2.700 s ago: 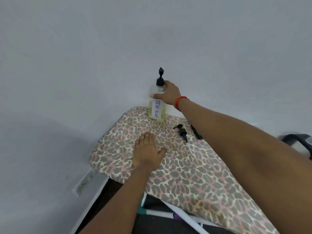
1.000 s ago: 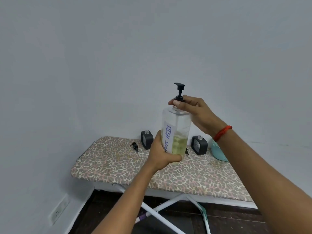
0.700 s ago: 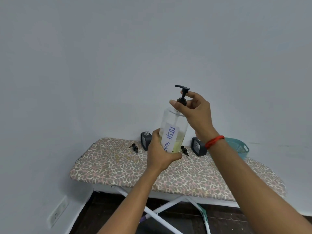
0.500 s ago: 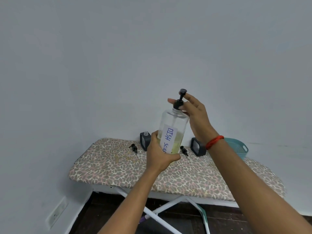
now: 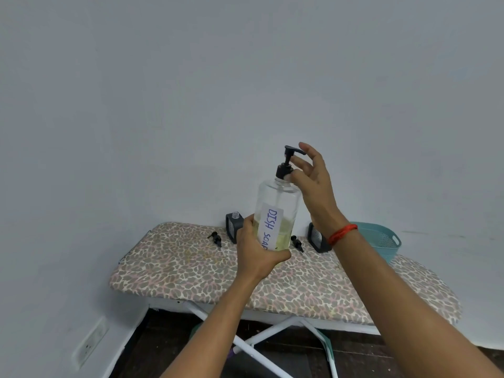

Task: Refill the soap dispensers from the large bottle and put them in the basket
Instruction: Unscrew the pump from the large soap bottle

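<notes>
- The left hand [image 5: 259, 249] grips the large bottle [image 5: 275, 211] round its lower part, fingers and thumb curled round the clear wall. It holds the bottle upright in the air above the ironing board [image 5: 191, 268], clear of the leopard-print cover.
- The bottle carries a white label with "DISH SOAP" in blue letters. Yellowish liquid fills its lower part and the upper part is clear.
- A black pump [image 5: 285, 166] sits on the bottle's neck, nozzle pointing right.
- The right hand [image 5: 313, 186] is at that pump. Its thumb tip touches the black collar, and the other fingers are spread and mostly straight, with the forefinger up beside the nozzle tip. Whether a finger behind the stem pinches the collar against the thumb, I cannot tell.
- A red band [image 5: 342, 234] circles the right wrist.
- 2 small dark dispensers stand at the board's far edge, near the wall. The left dispenser [image 5: 234, 227] is just beside the left hand, with its bare neck showing. The right dispenser [image 5: 317, 240] is partly hidden behind the right wrist.
- 2 small black pumps lie loose on the cover. The left loose pump [image 5: 215, 238] lies near the left dispenser. The right loose pump [image 5: 297, 243] lies between the bottle and the right dispenser.
- A teal basket [image 5: 381, 241] stands on the board's far right, behind the right forearm.
- White crossed legs [image 5: 261, 336] show under the board, and a wall socket [image 5: 88, 347] sits low on the left wall.
</notes>
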The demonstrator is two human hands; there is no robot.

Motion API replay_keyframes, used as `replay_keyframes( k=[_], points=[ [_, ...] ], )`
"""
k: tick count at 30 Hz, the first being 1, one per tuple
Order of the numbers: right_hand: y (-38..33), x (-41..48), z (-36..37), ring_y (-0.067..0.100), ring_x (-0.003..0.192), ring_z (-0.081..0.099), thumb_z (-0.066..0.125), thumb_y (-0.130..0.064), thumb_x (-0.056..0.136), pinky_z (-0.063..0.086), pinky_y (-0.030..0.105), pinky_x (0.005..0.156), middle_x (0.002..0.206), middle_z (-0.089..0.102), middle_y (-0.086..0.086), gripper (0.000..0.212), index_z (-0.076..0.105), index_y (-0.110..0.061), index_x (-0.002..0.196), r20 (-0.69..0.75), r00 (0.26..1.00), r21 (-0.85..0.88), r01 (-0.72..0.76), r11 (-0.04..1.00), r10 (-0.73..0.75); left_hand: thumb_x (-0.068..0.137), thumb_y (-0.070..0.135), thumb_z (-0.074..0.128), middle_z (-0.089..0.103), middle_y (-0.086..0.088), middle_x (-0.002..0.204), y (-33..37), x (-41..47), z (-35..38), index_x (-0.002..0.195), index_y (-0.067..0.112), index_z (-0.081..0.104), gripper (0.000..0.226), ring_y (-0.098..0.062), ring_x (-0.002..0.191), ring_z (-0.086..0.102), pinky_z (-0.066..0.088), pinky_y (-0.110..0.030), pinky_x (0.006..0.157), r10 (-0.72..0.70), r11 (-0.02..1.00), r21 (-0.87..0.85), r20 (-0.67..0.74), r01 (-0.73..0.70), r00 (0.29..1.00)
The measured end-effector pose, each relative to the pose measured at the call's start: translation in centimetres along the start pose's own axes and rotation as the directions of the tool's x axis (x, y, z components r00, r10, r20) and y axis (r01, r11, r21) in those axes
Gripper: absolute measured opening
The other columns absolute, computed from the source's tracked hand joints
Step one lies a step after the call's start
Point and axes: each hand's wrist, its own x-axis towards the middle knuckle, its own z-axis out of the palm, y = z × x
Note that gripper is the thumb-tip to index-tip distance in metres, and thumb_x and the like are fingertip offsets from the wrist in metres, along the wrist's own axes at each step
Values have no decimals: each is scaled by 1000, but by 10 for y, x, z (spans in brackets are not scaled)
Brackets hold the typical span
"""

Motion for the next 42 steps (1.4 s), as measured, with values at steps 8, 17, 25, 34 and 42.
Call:
replay_keyframes(
  k=[8, 17, 25, 34, 42],
  points=[
    [2, 0, 5, 11, 87, 73, 82, -9, 83, 57, 24, 86, 74, 73, -5, 69, 46, -17, 142, -89, 996, -65, 9, 998, -15, 40, 35, 88, 60, -3, 107, -4, -4, 2, 124, 23, 46, 94, -31, 100, 61, 57, -55, 79, -7, 1000, -13, 23, 7, 1000],
    [6, -4, 10, 2, 90, 66, 89, -33, 77, 52, 19, 78, 104, 64, -5, 68, 47, -33, 131, -85, 996, -189, -41, 981, 25, 41, 33, 89, 59, 0, 108, -8, -2, 6, 124, 25, 47, 93, -31, 102, 60, 57, -54, 80, 1, 1000, -19, 19, -1, 1000],
    [3, -1, -2, 11, 107, 73, 66, 1, 90, 56, 18, 80, 111, 78, 4, 56, 48, -18, 140, 79, 989, 61, -131, 990, 126, 40, 35, 88, 60, -4, 107, -16, -2, 7, 124, 25, 46, 94, -33, 100, 61, 58, -54, 79, -20, 1000, -19, 12, 20, 1000],
    [13, -4, -2, 11, 94, 72, 91, -43, 71, 51, 26, 84, 88, 78, -7, 23, 82, -26, 84, -81, 984, -193, -169, 966, 156, 40, 40, 88, 57, 6, 107, -31, -8, 9, 126, 30, 45, 97, -24, 101, 58, 56, -49, 80, -26, 999, 43, -10, 27, 1000],
    [7, 6, -1, 7, 84, 68, 93, -32, 70, 56, 24, 83, 98, 78, 6, 33, 78, -20, 97, -143, 970, -157, -219, 963, 197, 42, 33, 93, 54, 4, 109, -68, -21, 7, 131, 26, 45, 102, -22, 104, 54, 54, -41, 81, -151, 982, 118, 30, 147, 988]
  ],
)
